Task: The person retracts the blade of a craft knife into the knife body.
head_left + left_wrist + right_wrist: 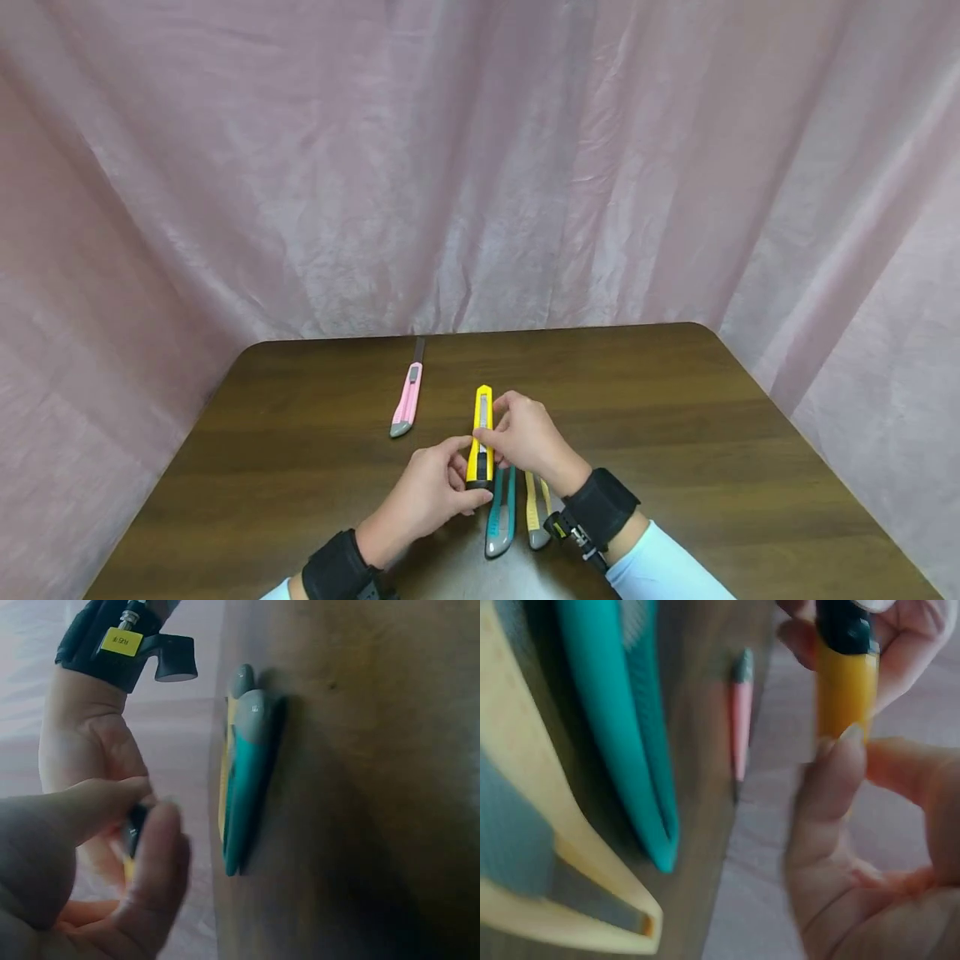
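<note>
Both hands hold a yellow utility knife [476,412] with a black end, raised in front of the body. My left hand [435,492] pinches it near the black end [136,827], thumb and fingers on either side. Further up, my right hand [531,437] pinches the yellow body between thumb and finger, as the right wrist view also shows. Just below the hands, a teal utility knife [500,521] with a grey end lies on the table. Beside it is a pale yellow utility knife [533,508], partly hidden by the right hand and wrist.
Farther back on the brown wooden table [615,392], left of the hands, lies a pink utility knife [407,400]; its dark blade points at the far edge. Pink curtain cloth [480,167] hangs behind and on both sides. Each wrist wears a black band [602,505].
</note>
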Action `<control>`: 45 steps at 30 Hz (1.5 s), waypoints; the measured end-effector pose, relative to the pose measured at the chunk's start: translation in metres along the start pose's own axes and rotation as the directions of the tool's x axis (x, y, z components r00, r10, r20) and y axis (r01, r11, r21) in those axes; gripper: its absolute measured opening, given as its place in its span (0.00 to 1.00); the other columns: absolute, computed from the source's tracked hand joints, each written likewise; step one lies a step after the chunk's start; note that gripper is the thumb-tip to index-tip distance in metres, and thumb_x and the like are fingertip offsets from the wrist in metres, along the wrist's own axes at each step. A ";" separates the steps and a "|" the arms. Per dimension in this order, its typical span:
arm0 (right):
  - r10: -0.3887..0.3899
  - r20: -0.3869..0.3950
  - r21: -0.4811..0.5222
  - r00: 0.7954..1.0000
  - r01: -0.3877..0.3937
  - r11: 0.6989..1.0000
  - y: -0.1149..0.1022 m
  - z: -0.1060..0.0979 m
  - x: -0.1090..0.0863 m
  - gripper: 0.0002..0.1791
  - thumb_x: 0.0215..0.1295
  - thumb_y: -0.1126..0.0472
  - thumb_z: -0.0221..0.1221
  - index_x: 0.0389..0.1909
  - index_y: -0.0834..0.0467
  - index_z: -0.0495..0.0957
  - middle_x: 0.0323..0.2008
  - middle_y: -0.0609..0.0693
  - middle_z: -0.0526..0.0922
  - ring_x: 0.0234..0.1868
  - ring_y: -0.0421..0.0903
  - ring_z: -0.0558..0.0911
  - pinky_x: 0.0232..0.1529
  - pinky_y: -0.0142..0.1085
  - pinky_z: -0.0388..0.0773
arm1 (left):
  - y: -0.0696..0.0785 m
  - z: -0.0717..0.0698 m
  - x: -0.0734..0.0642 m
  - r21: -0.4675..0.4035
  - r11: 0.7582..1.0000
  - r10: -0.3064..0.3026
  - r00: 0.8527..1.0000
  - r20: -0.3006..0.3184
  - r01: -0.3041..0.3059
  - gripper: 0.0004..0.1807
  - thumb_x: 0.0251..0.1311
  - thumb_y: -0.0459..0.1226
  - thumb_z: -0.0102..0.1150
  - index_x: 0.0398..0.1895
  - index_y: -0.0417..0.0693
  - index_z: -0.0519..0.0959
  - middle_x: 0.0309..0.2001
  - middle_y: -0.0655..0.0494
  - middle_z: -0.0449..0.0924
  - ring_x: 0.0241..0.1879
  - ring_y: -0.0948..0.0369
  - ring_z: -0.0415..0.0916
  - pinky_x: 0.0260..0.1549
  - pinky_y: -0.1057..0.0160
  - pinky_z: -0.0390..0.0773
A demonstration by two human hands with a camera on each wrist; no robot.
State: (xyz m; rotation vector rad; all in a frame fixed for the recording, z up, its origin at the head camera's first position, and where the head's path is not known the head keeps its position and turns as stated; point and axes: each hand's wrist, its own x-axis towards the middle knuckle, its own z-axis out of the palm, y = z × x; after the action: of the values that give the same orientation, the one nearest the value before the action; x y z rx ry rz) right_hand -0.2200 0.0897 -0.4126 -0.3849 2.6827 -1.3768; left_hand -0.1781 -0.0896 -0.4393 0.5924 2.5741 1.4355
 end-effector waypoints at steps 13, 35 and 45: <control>0.175 0.050 -0.373 0.983 -0.144 0.917 0.002 0.020 -0.002 0.18 0.55 0.50 0.67 0.23 0.59 0.73 0.15 0.48 0.71 0.15 0.43 0.73 0.13 0.31 0.71 | -0.009 0.012 -0.006 0.276 0.961 -0.023 0.990 0.141 -0.017 0.27 0.40 0.46 0.76 0.39 0.44 0.74 0.16 0.62 0.70 0.12 0.68 0.68 0.10 0.72 0.68; 0.229 0.096 -0.423 0.969 -0.169 0.890 -0.002 0.029 -0.001 0.19 0.55 0.49 0.67 0.27 0.60 0.73 0.18 0.50 0.73 0.17 0.43 0.74 0.16 0.32 0.75 | -0.011 0.006 -0.019 0.302 0.953 -0.009 0.990 0.144 -0.036 0.24 0.38 0.48 0.77 0.35 0.47 0.76 0.20 0.64 0.72 0.18 0.70 0.67 0.14 0.72 0.70; 0.231 0.100 -0.449 0.968 -0.163 0.878 0.000 0.028 -0.004 0.19 0.54 0.49 0.68 0.26 0.59 0.73 0.18 0.49 0.73 0.17 0.43 0.74 0.16 0.32 0.75 | -0.012 0.013 -0.017 0.374 0.927 -0.029 0.988 0.149 -0.029 0.24 0.38 0.51 0.76 0.33 0.49 0.76 0.24 0.62 0.70 0.22 0.68 0.66 0.17 0.71 0.70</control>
State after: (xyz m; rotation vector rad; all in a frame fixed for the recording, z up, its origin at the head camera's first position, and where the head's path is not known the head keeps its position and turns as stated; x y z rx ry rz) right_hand -0.2103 0.0691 -0.4292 -0.2256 2.7903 -0.6506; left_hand -0.1618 -0.0920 -0.4579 0.7170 2.7358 0.8548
